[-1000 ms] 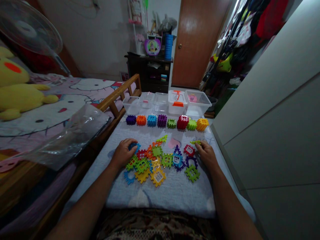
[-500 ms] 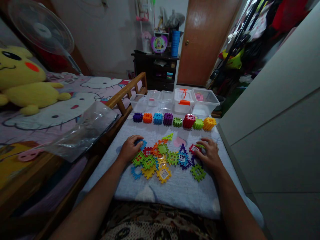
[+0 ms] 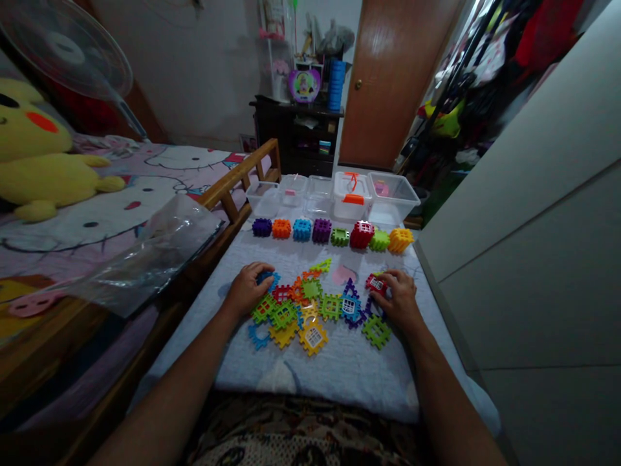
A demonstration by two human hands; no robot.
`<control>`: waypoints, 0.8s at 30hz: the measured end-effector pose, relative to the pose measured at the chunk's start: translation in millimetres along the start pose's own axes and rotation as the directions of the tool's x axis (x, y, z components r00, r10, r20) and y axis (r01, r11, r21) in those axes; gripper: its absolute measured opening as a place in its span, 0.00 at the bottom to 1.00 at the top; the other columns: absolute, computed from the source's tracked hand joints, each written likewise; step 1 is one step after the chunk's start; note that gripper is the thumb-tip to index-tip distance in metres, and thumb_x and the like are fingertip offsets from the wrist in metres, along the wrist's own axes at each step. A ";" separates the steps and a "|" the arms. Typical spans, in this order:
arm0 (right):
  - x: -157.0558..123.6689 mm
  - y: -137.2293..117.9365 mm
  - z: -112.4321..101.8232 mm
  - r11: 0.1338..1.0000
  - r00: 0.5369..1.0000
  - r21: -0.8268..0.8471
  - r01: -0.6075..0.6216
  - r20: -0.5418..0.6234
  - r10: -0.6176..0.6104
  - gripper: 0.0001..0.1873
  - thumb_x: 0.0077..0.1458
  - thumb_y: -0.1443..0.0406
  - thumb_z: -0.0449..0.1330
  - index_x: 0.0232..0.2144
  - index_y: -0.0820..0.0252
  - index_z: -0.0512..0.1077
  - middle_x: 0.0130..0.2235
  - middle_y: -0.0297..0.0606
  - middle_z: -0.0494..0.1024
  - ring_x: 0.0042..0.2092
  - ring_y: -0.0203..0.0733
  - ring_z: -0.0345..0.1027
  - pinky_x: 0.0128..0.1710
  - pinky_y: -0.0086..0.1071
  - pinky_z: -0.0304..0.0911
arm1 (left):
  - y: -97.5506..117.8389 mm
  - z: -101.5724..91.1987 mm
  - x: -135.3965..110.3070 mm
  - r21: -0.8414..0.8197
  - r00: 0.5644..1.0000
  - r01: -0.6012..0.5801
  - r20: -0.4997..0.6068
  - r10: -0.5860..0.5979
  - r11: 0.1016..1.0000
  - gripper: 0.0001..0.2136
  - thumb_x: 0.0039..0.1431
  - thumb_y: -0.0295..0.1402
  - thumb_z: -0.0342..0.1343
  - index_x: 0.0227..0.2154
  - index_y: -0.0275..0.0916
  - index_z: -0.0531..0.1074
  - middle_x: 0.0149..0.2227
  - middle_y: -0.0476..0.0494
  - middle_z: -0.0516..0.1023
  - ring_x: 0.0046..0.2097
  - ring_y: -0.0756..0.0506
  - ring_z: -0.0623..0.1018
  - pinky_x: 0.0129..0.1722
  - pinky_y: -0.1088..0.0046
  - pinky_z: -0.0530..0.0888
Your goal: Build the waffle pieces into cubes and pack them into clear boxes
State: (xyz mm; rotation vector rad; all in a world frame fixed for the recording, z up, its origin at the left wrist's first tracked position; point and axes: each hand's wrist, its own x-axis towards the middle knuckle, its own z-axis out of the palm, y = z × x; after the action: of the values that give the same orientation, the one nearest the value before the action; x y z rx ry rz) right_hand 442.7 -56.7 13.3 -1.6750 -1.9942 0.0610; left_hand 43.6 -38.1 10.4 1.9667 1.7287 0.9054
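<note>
A heap of flat, toothed plastic tiles [image 3: 315,309] in green, yellow, blue, orange and purple lies on a pale blanket [image 3: 339,369]. My left hand [image 3: 247,289] rests at the heap's left edge, fingers curled over a blue tile [image 3: 266,279]. My right hand [image 3: 398,299] is at the heap's right edge, fingers bent round a red tile with a white window [image 3: 375,283]. Behind the heap stands a row of several finished cubes [image 3: 330,235], from purple at the left to yellow at the right.
Clear plastic boxes [image 3: 339,194], one with an orange latch, stand behind the cubes. A clear plastic bag [image 3: 155,255] lies over a wooden bed rail at the left. A yellow plush toy [image 3: 43,162] and a fan [image 3: 63,45] are on the bed side. A grey wardrobe [image 3: 524,213] flanks the right.
My right hand has shifted inward from a green piece and closed round the red window tile. My left hand has stayed on the blue tile. The camera view has shifted slightly.
</note>
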 end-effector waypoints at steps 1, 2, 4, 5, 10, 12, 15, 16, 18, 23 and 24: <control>-0.3 -0.8 -0.9 1.000 1.000 -0.013 -0.006 0.002 0.006 0.16 0.53 0.57 0.63 0.44 0.54 0.76 0.49 0.45 0.71 0.52 0.56 0.60 0.49 0.46 0.56 | -0.4 0.2 0.1 0.001 1.000 -0.001 0.000 0.001 1.000 0.12 0.54 0.39 0.53 0.38 0.41 0.75 0.45 0.41 0.79 0.49 0.39 0.75 0.55 0.58 0.70; -0.6 -1.4 -2.0 0.999 1.000 -0.033 -0.013 0.008 0.013 0.15 0.53 0.57 0.63 0.43 0.55 0.76 0.48 0.45 0.71 0.51 0.56 0.61 0.48 0.45 0.56 | -0.8 0.4 0.2 0.001 1.000 -0.004 -0.002 0.004 1.000 0.13 0.54 0.40 0.53 0.38 0.41 0.76 0.45 0.41 0.79 0.49 0.39 0.75 0.55 0.58 0.70; -1.3 -2.4 -4.3 0.996 0.999 -0.089 -0.028 0.026 0.030 0.15 0.53 0.55 0.63 0.40 0.56 0.75 0.44 0.44 0.73 0.48 0.55 0.62 0.45 0.44 0.55 | -1.5 0.7 0.4 0.003 1.000 -0.008 -0.005 0.008 1.000 0.13 0.54 0.40 0.53 0.38 0.40 0.76 0.45 0.40 0.79 0.50 0.39 0.75 0.56 0.57 0.70; -1.7 -2.8 -5.4 0.993 0.999 -0.117 -0.034 0.031 0.038 0.15 0.53 0.54 0.63 0.39 0.56 0.75 0.42 0.44 0.73 0.46 0.54 0.62 0.44 0.43 0.55 | -1.8 0.8 0.6 0.006 1.000 -0.011 -0.004 0.011 1.000 0.13 0.54 0.40 0.53 0.38 0.40 0.76 0.45 0.40 0.79 0.50 0.39 0.75 0.56 0.57 0.70; -3.5 -5.3 -6.0 0.982 0.999 -0.184 -0.041 0.012 0.044 0.16 0.53 0.51 0.62 0.38 0.56 0.73 0.41 0.43 0.74 0.44 0.52 0.62 0.43 0.42 0.54 | -1.6 0.2 1.3 0.016 1.000 -0.022 0.002 0.022 1.000 0.13 0.54 0.40 0.53 0.37 0.41 0.75 0.45 0.41 0.79 0.50 0.39 0.75 0.55 0.58 0.71; -3.5 -6.2 -3.9 0.983 0.999 -0.177 -0.041 0.017 0.045 0.16 0.53 0.52 0.62 0.38 0.57 0.73 0.43 0.44 0.75 0.45 0.53 0.62 0.44 0.42 0.55 | -0.6 -0.2 1.4 0.017 1.000 -0.025 0.007 0.025 1.000 0.13 0.54 0.40 0.53 0.37 0.41 0.75 0.45 0.41 0.79 0.49 0.39 0.75 0.55 0.58 0.70; -2.6 -5.6 -1.2 0.994 0.998 -0.103 -0.042 0.046 0.047 0.16 0.53 0.55 0.62 0.40 0.58 0.74 0.44 0.45 0.75 0.46 0.54 0.63 0.46 0.44 0.56 | 0.5 -0.6 1.3 0.021 1.000 -0.027 0.014 0.027 0.999 0.13 0.54 0.40 0.52 0.37 0.41 0.75 0.44 0.41 0.79 0.49 0.39 0.75 0.55 0.58 0.70; -2.1 -4.8 -0.9 0.997 0.998 -0.061 -0.044 0.051 0.047 0.17 0.52 0.55 0.62 0.41 0.58 0.74 0.43 0.46 0.75 0.46 0.54 0.63 0.47 0.45 0.57 | 0.7 -0.6 1.3 0.025 1.000 -0.027 0.013 0.027 0.999 0.13 0.54 0.40 0.52 0.37 0.41 0.75 0.44 0.41 0.79 0.49 0.39 0.75 0.55 0.58 0.70; -1.2 -2.2 -1.2 0.998 0.998 0.037 -0.047 0.050 0.045 0.19 0.51 0.55 0.63 0.43 0.58 0.74 0.44 0.45 0.76 0.47 0.54 0.64 0.49 0.46 0.58 | 0.6 -0.7 1.3 0.034 1.000 -0.027 0.010 0.027 0.999 0.13 0.53 0.40 0.52 0.37 0.41 0.75 0.44 0.41 0.79 0.49 0.39 0.75 0.55 0.58 0.70; -2.0 4.5 -3.3 0.991 0.997 0.119 -0.054 0.059 0.047 0.24 0.50 0.53 0.64 0.48 0.56 0.74 0.47 0.45 0.75 0.50 0.55 0.65 0.51 0.48 0.59 | 0.3 -1.2 1.2 0.045 0.999 -0.032 0.019 0.032 0.998 0.12 0.53 0.39 0.52 0.37 0.41 0.75 0.44 0.42 0.79 0.48 0.39 0.75 0.54 0.59 0.71; -2.5 4.9 -3.1 0.994 0.996 0.093 -0.055 0.076 0.048 0.25 0.49 0.53 0.65 0.48 0.55 0.74 0.48 0.46 0.74 0.51 0.56 0.64 0.51 0.48 0.59 | 0.3 -1.2 1.2 0.045 0.999 -0.034 0.018 0.033 0.998 0.13 0.53 0.39 0.52 0.37 0.41 0.75 0.44 0.42 0.79 0.48 0.39 0.76 0.54 0.60 0.71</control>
State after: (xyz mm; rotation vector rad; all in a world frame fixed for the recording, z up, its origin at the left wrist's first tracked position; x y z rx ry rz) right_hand 448.7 -58.8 13.3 -1.6854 -1.9697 0.2356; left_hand 43.1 -37.2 11.7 2.0317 1.7256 0.8648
